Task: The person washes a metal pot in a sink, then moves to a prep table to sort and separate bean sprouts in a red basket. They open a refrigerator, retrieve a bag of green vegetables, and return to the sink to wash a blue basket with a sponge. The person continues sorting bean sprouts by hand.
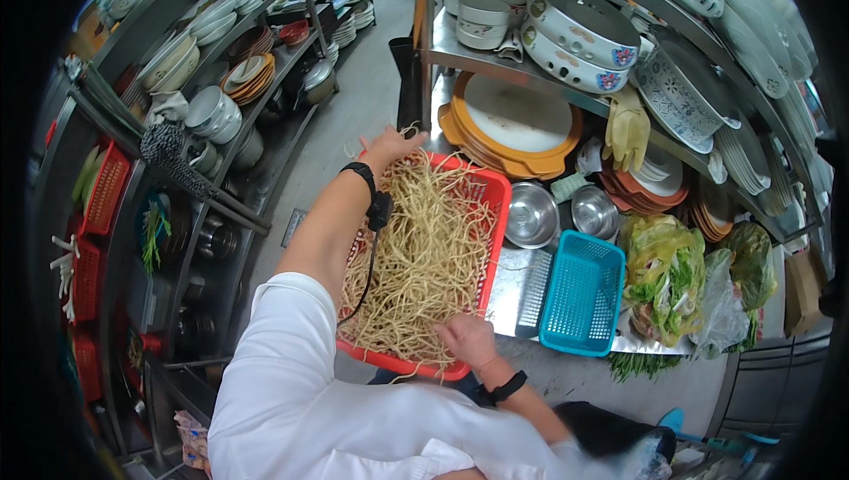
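A red plastic basket [499, 228] lies before me, heaped with long, thin, pale roots [424, 248]. At its far left corner is my left hand [392, 147], fingers partly spread, with root strands around the fingertips. Whether it grips any of them cannot be told. My right hand [469, 342] has its fingers curled on the roots at the near right side of the basket. Both wrists wear black bands, and a dark cable [366, 281] hangs from the left one over the roots.
Right of the basket, a metal table [511, 294] holds steel bowls [532, 215], a turquoise basket [584, 294] and bagged leafy vegetables [663, 268]. Orange-rimmed plates [517, 115] are stacked behind, under a shelf [491, 62] of dishes. Crowded shelving [278, 89] stands on the left.
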{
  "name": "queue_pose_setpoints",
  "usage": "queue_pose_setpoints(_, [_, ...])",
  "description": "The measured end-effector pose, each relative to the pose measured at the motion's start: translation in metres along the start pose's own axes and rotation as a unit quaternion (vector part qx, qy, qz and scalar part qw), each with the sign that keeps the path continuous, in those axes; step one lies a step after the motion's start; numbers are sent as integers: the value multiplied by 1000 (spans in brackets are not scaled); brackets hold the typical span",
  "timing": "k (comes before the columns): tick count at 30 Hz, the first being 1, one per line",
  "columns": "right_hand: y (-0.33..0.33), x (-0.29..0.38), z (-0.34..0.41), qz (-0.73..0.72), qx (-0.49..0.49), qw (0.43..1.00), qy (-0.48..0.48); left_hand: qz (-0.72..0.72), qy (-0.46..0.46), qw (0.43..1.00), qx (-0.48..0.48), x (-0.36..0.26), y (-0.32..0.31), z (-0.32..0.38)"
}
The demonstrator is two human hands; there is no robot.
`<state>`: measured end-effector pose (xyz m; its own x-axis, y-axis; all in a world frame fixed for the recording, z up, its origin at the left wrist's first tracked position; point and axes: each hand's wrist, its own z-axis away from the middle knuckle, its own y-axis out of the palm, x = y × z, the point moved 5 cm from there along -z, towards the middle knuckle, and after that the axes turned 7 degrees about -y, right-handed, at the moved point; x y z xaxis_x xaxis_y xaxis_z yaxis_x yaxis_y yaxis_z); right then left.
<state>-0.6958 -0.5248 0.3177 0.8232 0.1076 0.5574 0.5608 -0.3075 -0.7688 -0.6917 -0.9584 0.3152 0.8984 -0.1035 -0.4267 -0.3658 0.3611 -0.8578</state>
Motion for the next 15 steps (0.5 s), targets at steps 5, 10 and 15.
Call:
queue_pose_setpoints(5, [8, -5, 0, 14, -35, 999, -32, 40, 118, 992, 28, -29, 42, -22])
queue_pose_setpoints(10, [5, -6, -9, 29, -64, 997, -13, 390, 151, 903, 99, -46, 28, -2])
queue_pose_setpoints(15, [3, -2, -19, 42, -68, 997, 5, 464, 231, 850, 96, -48, -44, 70])
